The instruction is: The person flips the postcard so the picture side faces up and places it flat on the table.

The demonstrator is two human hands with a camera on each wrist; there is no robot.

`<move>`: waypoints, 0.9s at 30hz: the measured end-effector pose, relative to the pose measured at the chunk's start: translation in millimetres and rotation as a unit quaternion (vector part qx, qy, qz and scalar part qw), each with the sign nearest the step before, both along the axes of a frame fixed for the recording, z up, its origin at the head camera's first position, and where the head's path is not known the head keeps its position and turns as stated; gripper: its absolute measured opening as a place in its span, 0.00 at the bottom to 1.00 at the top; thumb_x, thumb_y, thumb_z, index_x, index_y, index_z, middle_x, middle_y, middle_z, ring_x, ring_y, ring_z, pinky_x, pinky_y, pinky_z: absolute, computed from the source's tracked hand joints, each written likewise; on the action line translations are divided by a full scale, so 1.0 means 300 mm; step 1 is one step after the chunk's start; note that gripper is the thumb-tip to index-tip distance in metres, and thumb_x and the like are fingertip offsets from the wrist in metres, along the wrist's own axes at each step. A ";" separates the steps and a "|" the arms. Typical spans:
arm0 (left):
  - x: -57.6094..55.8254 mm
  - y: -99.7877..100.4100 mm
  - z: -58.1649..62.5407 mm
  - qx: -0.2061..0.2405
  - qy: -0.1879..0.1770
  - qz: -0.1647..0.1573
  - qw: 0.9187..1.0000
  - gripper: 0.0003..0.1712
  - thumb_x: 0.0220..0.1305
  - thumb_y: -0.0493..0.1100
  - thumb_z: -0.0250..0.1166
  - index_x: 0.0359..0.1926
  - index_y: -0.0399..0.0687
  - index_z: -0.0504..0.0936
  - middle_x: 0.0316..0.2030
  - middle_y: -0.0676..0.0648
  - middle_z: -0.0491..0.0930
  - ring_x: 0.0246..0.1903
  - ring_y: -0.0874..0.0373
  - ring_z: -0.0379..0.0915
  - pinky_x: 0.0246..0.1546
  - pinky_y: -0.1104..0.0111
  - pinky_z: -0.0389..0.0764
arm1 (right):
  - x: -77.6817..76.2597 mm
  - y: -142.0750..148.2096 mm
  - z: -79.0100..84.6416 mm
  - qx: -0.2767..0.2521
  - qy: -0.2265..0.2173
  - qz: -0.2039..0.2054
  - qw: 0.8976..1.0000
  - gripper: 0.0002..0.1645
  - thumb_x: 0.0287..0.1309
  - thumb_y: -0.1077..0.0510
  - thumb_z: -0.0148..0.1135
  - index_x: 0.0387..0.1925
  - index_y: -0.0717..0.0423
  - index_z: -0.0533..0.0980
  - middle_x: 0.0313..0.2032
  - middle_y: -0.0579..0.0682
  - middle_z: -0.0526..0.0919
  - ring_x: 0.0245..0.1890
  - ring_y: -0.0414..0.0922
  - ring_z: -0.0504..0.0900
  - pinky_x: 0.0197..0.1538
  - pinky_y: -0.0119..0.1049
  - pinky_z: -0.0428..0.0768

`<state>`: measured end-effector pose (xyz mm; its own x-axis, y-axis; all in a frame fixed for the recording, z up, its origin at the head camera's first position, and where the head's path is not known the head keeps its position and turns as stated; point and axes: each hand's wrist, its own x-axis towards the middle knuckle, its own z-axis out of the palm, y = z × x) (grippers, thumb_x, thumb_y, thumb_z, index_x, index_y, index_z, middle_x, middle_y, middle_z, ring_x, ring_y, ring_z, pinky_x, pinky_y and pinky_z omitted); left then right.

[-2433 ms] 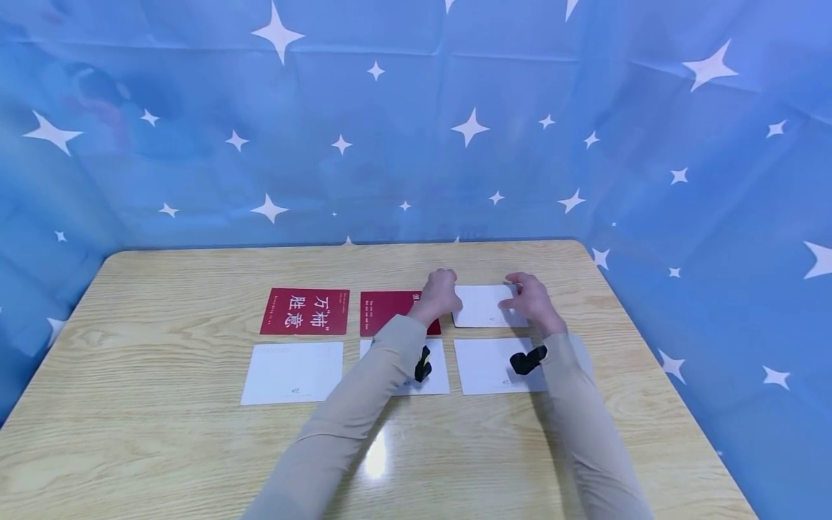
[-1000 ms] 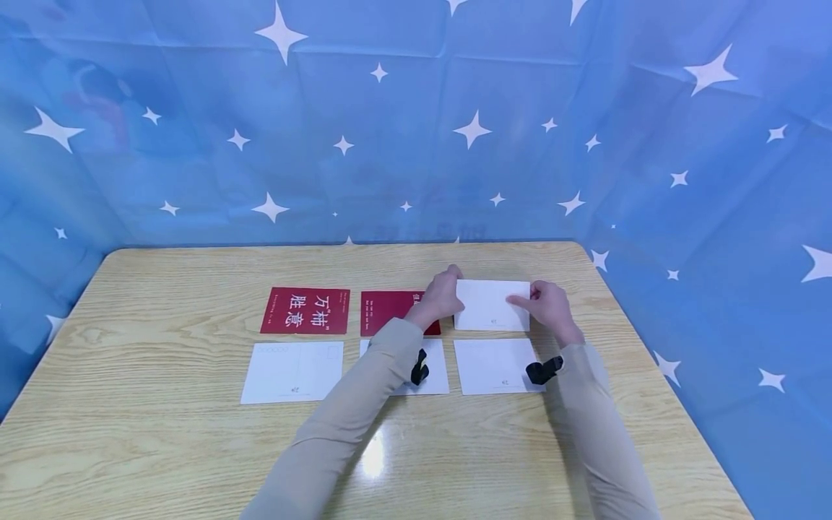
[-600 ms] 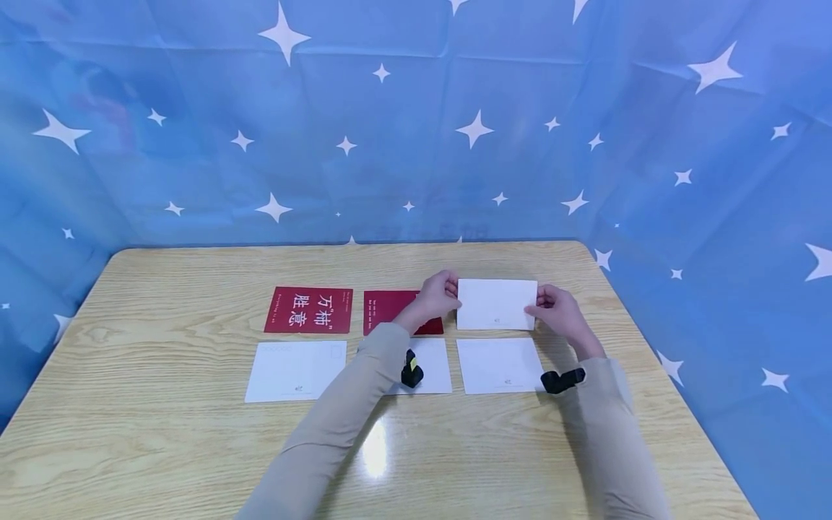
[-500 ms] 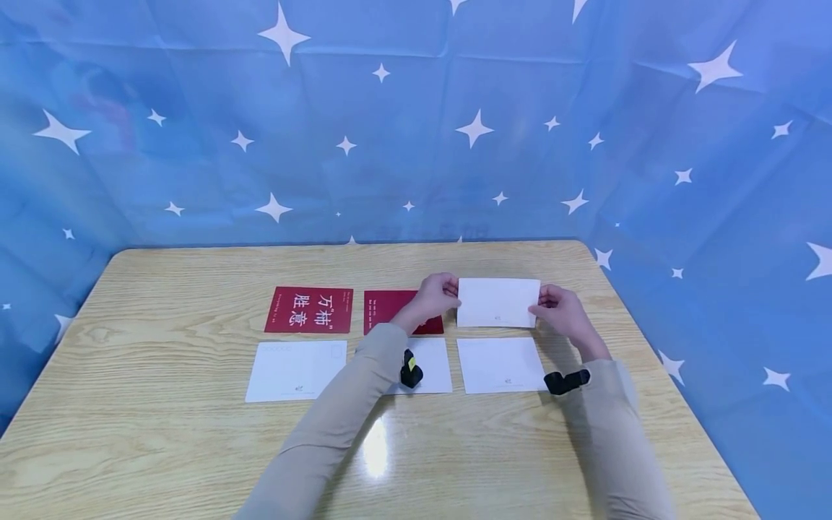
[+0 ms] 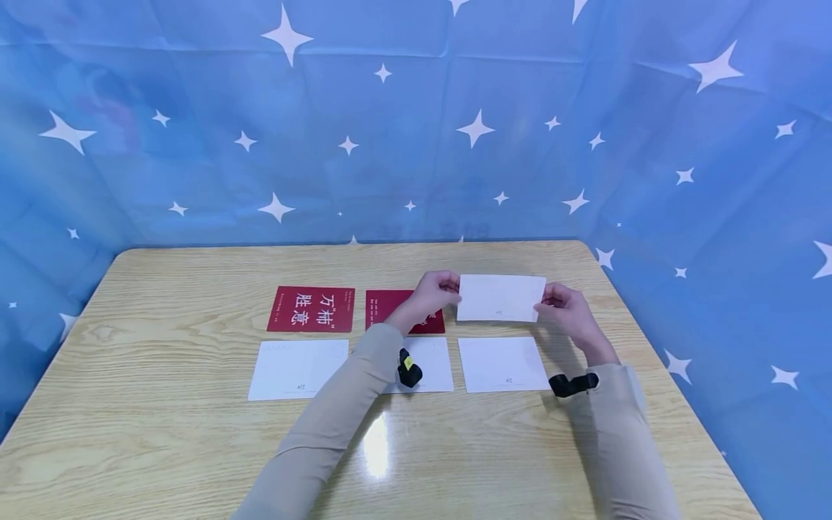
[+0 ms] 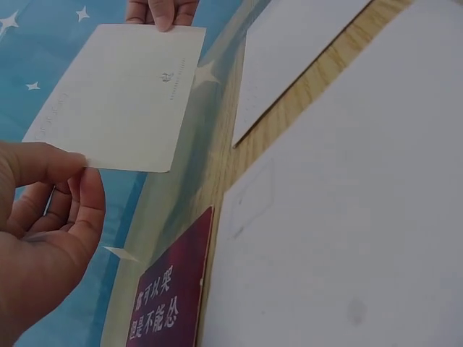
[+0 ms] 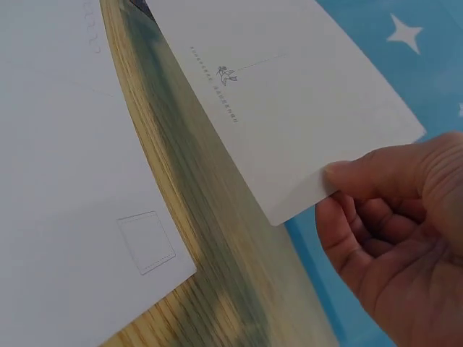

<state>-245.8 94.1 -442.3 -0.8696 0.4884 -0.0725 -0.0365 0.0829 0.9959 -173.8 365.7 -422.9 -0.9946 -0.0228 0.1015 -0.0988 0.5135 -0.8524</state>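
Note:
A white postcard [image 5: 500, 297] is held up off the table at the back right, its faintly printed side facing me. My left hand [image 5: 427, 297] pinches its left edge between thumb and fingers. At the opposite edge my right hand [image 5: 572, 318] grips it the same way. In the left wrist view the thumb of the left hand [image 6: 51, 224] lies on the corner of the postcard [image 6: 123, 94]. The right wrist view shows the right hand [image 7: 405, 224] with its thumb over the near end of the postcard [image 7: 296, 101]. The fingers behind the card are partly hidden.
Below the held card lies a white postcard [image 5: 503, 365]. Another white postcard [image 5: 434, 365] is partly under the left forearm, and a third white postcard [image 5: 295, 368] lies left. Two red cards, one whole [image 5: 312, 309] and one partly covered [image 5: 380, 303], lie behind on the wooden table [image 5: 162, 404].
The right hand has shifted from above the card to its right edge, and both hands now grip it. The postcard has risen off the table and moved slightly right.

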 end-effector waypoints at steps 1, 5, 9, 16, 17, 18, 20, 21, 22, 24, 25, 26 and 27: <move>0.000 0.001 0.001 0.002 0.001 -0.002 1.000 0.13 0.58 0.27 0.60 0.46 0.33 0.78 0.38 0.43 0.76 0.38 0.57 0.71 0.47 0.59 0.77 | 0.002 0.000 0.001 -0.002 -0.001 -0.001 1.000 0.08 0.57 0.71 0.58 0.36 0.74 0.69 0.30 0.53 0.72 0.28 0.38 0.70 0.29 0.29 0.73; 0.001 0.002 0.005 0.006 0.002 -0.006 1.000 0.13 0.58 0.26 0.59 0.46 0.32 0.77 0.38 0.42 0.76 0.38 0.56 0.70 0.48 0.57 0.76 | 0.006 0.002 0.004 -0.013 -0.004 -0.005 1.000 0.09 0.56 0.71 0.59 0.36 0.74 0.69 0.29 0.48 0.72 0.28 0.36 0.70 0.29 0.28 0.73; 0.001 0.001 0.009 0.002 0.004 -0.004 1.000 0.12 0.58 0.26 0.60 0.45 0.32 0.78 0.37 0.43 0.76 0.37 0.56 0.71 0.47 0.57 0.76 | 0.006 0.003 0.005 -0.027 0.003 -0.008 1.000 0.09 0.56 0.71 0.59 0.34 0.74 0.68 0.27 0.44 0.73 0.27 0.35 0.71 0.28 0.29 0.72; 0.003 -0.002 0.007 -0.013 0.013 0.007 1.000 0.08 0.58 0.29 0.62 0.40 0.34 0.80 0.33 0.46 0.76 0.34 0.58 0.69 0.39 0.67 0.76 | 0.011 0.006 0.006 -0.047 0.017 -0.019 0.999 0.08 0.55 0.71 0.61 0.31 0.74 0.70 0.24 0.38 0.75 0.26 0.33 0.72 0.28 0.27 0.73; 0.003 -0.002 0.006 -0.014 0.014 0.009 1.000 0.08 0.58 0.30 0.63 0.40 0.33 0.81 0.33 0.47 0.76 0.34 0.58 0.69 0.37 0.69 0.76 | 0.011 0.007 0.005 -0.052 0.017 -0.022 0.998 0.07 0.55 0.71 0.61 0.31 0.73 0.71 0.24 0.38 0.76 0.26 0.32 0.73 0.29 0.26 0.73; 0.005 -0.002 0.006 -0.015 0.015 0.010 1.000 0.08 0.58 0.30 0.63 0.40 0.34 0.81 0.34 0.47 0.76 0.34 0.58 0.69 0.36 0.70 0.75 | 0.011 0.009 0.004 -0.057 0.018 -0.025 0.998 0.06 0.54 0.71 0.61 0.32 0.73 0.73 0.25 0.38 0.77 0.27 0.32 0.74 0.30 0.25 0.74; 0.006 -0.003 0.004 -0.015 0.018 0.012 1.000 0.08 0.58 0.31 0.63 0.40 0.34 0.82 0.34 0.47 0.77 0.34 0.58 0.69 0.35 0.72 0.75 | 0.012 0.010 0.002 -0.067 0.018 -0.030 0.997 0.05 0.54 0.71 0.62 0.33 0.72 0.75 0.26 0.38 0.79 0.28 0.31 0.75 0.32 0.23 0.75; 0.006 -0.004 0.003 -0.016 0.021 0.012 1.000 0.08 0.58 0.32 0.64 0.40 0.35 0.82 0.35 0.47 0.77 0.34 0.58 0.70 0.35 0.71 0.75 | 0.012 0.011 0.002 -0.071 0.018 -0.033 0.997 0.05 0.53 0.71 0.62 0.33 0.71 0.76 0.27 0.38 0.80 0.29 0.31 0.76 0.33 0.22 0.75; 0.007 -0.004 0.003 -0.016 0.023 0.013 1.000 0.08 0.59 0.32 0.64 0.40 0.35 0.83 0.35 0.47 0.78 0.34 0.59 0.71 0.36 0.70 0.76 | 0.013 0.011 0.001 -0.076 0.018 -0.035 0.996 0.06 0.53 0.70 0.62 0.34 0.71 0.76 0.28 0.38 0.80 0.30 0.31 0.76 0.34 0.21 0.76; 0.009 -0.005 0.002 -0.016 0.024 0.015 0.999 0.08 0.59 0.33 0.64 0.40 0.38 0.84 0.36 0.47 0.79 0.35 0.59 0.72 0.39 0.66 0.78 | 0.013 0.013 -0.001 -0.082 0.020 -0.037 0.996 0.09 0.53 0.70 0.63 0.36 0.74 0.76 0.31 0.37 0.81 0.32 0.30 0.77 0.35 0.21 0.76; 0.009 -0.005 0.001 -0.015 0.024 0.017 0.999 0.08 0.59 0.33 0.64 0.40 0.38 0.84 0.36 0.48 0.79 0.35 0.58 0.73 0.41 0.63 0.78 | 0.013 0.012 -0.001 -0.083 0.022 -0.037 0.996 0.09 0.53 0.70 0.63 0.36 0.75 0.76 0.32 0.35 0.80 0.33 0.30 0.77 0.36 0.21 0.76; 0.008 -0.005 0.000 -0.014 0.023 0.020 0.999 0.08 0.59 0.34 0.64 0.40 0.39 0.85 0.36 0.48 0.80 0.36 0.57 0.74 0.43 0.61 0.78 | 0.013 0.013 -0.002 -0.085 0.024 -0.037 0.995 0.10 0.53 0.71 0.63 0.37 0.77 0.75 0.33 0.35 0.80 0.34 0.30 0.77 0.37 0.21 0.76; 0.008 -0.005 0.000 -0.012 0.022 0.023 0.999 0.07 0.59 0.34 0.64 0.39 0.39 0.85 0.36 0.48 0.80 0.36 0.55 0.74 0.44 0.59 0.78 | 0.012 0.014 -0.003 -0.083 0.026 -0.037 0.995 0.11 0.54 0.71 0.62 0.37 0.79 0.75 0.34 0.34 0.80 0.36 0.30 0.77 0.38 0.21 0.76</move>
<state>-243.4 92.7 -442.4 -0.8936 0.4466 -0.0459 0.0021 0.1063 0.9943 -170.1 369.9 -423.8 -0.9861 0.0712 0.1500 -0.1132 0.3726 -0.9210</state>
